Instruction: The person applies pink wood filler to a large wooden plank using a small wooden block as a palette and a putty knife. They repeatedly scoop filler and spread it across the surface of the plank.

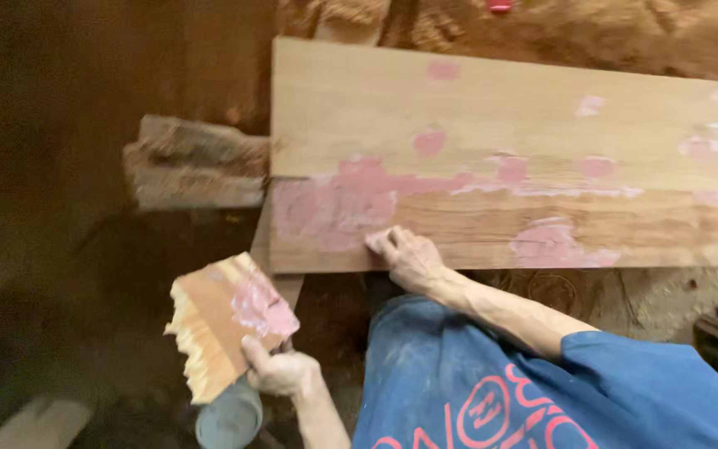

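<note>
Pink filler [338,208] is smeared in patches over a long plank [492,108] that runs left to right across the head view, its long axis crosswise to the person. The biggest patch sits at the plank's left end, near the front edge, and smaller dabs dot the board further right.

The right hand [409,258] lies on that front edge, just right of the big patch. Its fingers [380,241] are close together and nearly flat, tips pressed on the wood at the rim of the filler; they grip nothing. The patch therefore lies up and to the left of the fingertips, touching them or nearly so. This hand is the nearer of the two to the plank.

The left hand [280,370] is lower, clear of the plank, closed around a small wood scrap [226,320] that carries a lump of the same pink filler on its upper face. Thumb on top, the other fingers hidden beneath; the scrap tilts up toward the board's left end. A grey can [230,420] shows just below this hand, and whether the hand also holds it I cannot tell.

A rough block [197,162] juts from under the plank's left end. Sawdust [592,33] covers the ground beyond the board.
</note>
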